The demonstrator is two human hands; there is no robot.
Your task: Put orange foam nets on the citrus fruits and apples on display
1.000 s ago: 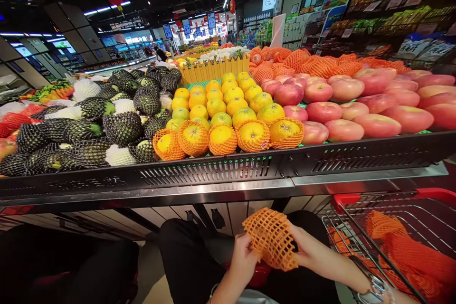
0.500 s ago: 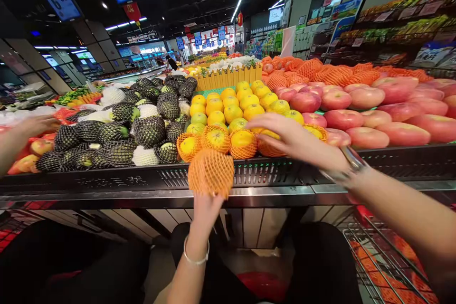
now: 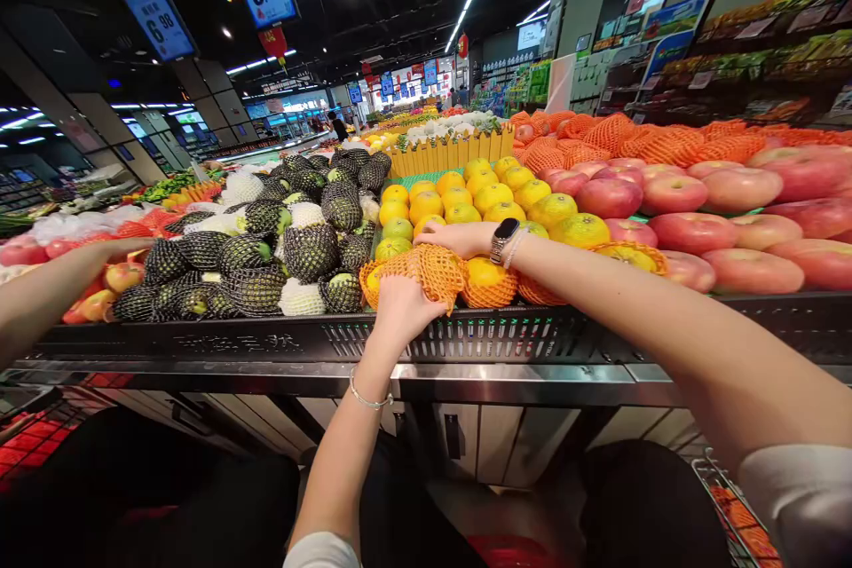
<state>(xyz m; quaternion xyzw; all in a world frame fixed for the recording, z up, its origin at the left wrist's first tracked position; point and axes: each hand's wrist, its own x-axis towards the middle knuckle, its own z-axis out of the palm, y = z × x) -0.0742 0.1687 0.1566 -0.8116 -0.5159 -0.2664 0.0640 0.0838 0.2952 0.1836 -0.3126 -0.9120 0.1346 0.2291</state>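
Observation:
My left hand (image 3: pixel 407 309), with a thin bracelet at the wrist, grips an orange foam fruit net (image 3: pixel 432 271) at the front edge of the display. The net spreads over its fingers, and whether a fruit is inside is hidden. My right hand (image 3: pixel 459 237), wearing a watch (image 3: pixel 504 235), reaches in from the right just behind the net. Its fingers curl down among the yellow-green oranges (image 3: pixel 493 197); the tips and whatever they hold are out of sight. A netted orange (image 3: pixel 489 277) sits in the front row, right of the net.
Black-netted fruits (image 3: pixel 311 250) lie to the left and large red apples (image 3: pixel 696 231) to the right. A black slatted rail (image 3: pixel 479 333) borders the front. Another person's hand (image 3: pixel 126 250) reaches in at far left. A wire cart (image 3: pixel 736 506) stands lower right.
My left hand has carried the foam net up and forward from the rail to the front-row oranges. My right hand has moved left, close behind the net. The view has shifted slightly.

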